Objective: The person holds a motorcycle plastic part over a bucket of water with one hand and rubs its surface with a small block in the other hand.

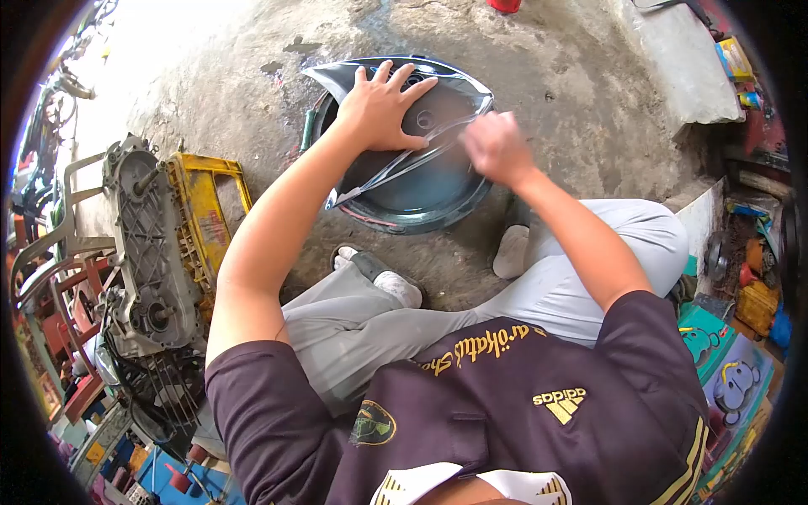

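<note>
A clear and dark headlight-like cover, pointed at its ends with shiny edges, lies across a round black basin on the floor. Its exact kind I cannot make out. My left hand presses on the cover's upper left part, fingers spread and stretched out. At the cover's right edge is my right hand, smeared by motion, its fingers curled in. Whatever it may hold is hidden. Below the right hand, the inside of the basin looks hazy.
Left of me stand a metal engine casing and a yellow crate. A concrete block is at the upper right, a red container at the top edge. Painted boxes and clutter lie right. My feet are near the basin.
</note>
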